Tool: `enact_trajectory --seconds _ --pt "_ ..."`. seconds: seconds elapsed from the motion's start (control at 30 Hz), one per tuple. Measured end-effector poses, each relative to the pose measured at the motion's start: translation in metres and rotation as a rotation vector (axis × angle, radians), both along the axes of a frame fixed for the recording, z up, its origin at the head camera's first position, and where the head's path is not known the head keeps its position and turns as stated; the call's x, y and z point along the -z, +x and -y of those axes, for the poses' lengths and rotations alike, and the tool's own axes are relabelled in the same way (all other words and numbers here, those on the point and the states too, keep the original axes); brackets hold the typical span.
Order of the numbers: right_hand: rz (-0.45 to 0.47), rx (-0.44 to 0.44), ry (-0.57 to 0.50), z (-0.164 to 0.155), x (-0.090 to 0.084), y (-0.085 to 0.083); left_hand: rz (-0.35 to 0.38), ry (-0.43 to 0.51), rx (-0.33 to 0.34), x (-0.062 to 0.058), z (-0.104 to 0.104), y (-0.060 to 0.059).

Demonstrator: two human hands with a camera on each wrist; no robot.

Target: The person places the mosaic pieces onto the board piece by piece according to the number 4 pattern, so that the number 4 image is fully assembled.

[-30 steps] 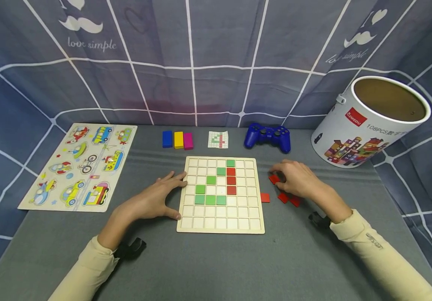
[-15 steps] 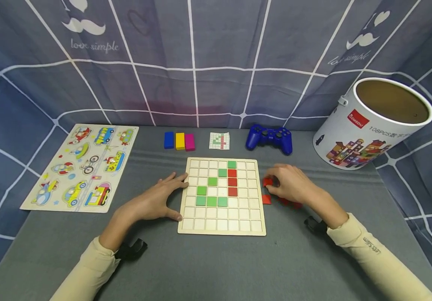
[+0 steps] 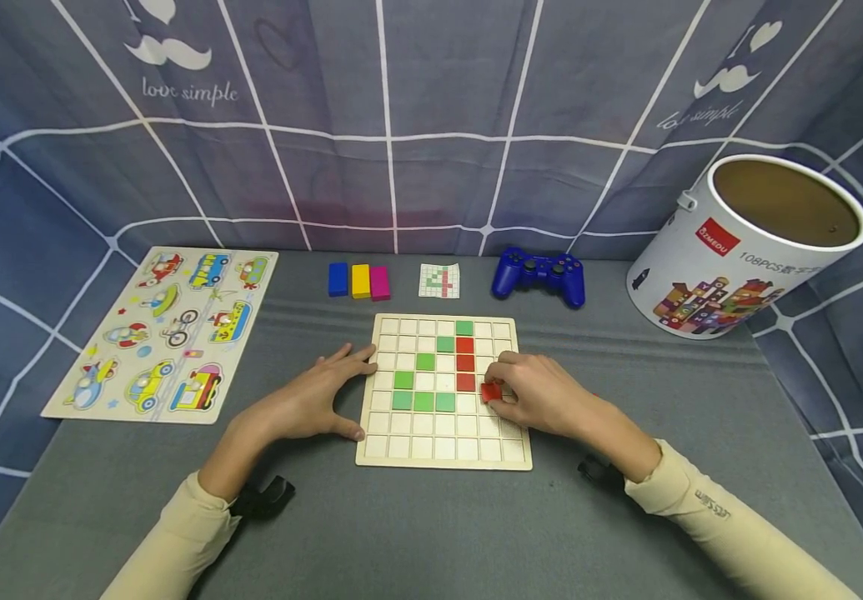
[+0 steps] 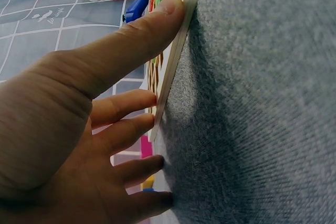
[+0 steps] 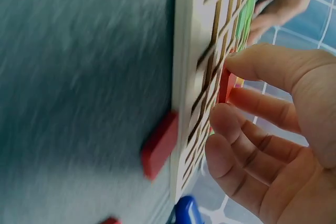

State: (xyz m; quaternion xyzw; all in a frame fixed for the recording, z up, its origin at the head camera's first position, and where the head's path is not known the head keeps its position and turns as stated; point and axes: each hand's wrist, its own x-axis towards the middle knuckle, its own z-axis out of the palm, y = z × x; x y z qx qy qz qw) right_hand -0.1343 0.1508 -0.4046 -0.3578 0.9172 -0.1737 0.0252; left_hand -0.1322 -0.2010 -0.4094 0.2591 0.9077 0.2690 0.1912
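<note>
While right hand (image 3: 544,402) pinches red tile (image 3: 490,392) over board (image 3: 444,450), beside the red column, flat left hand (image 3: 311,400) steadies the edge; seat it square, cell probably below.

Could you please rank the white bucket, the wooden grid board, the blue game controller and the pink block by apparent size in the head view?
1. White bucket; wooden grid board looks similar, so unsure.
2. Blue game controller.
3. Pink block.

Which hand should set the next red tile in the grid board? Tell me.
Right. The right hand already pinches a red tile over the grid board, beside the red column. The left hand rests flat against the board's left edge.
</note>
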Motion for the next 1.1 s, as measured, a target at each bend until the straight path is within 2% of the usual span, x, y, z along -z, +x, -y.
enact_trajectory --seconds 0.2,0.4,0.6,0.97,1.1 --pt "-0.014 -0.05 -0.048 0.015 0.005 0.007 -0.001 0.001 0.002 -0.001 -0.001 0.0" --pt "-0.05 -0.058 -0.052 0.023 0.009 0.009 -0.001 -0.007 0.003 -0.001 -0.002 -0.001" --pt "-0.047 -0.049 -0.041 0.028 0.009 0.01 -0.001 -0.001 0.011 -0.001 -0.001 -0.001" --pt "-0.029 -0.056 -0.059 0.02 0.007 0.008 -0.009 0.004 0.005 0.0 0.0 0.0" --pt "-0.008 -0.018 -0.059 0.005 0.002 0.007 -0.017 0.009 0.008 0.0 0.0 0.0"
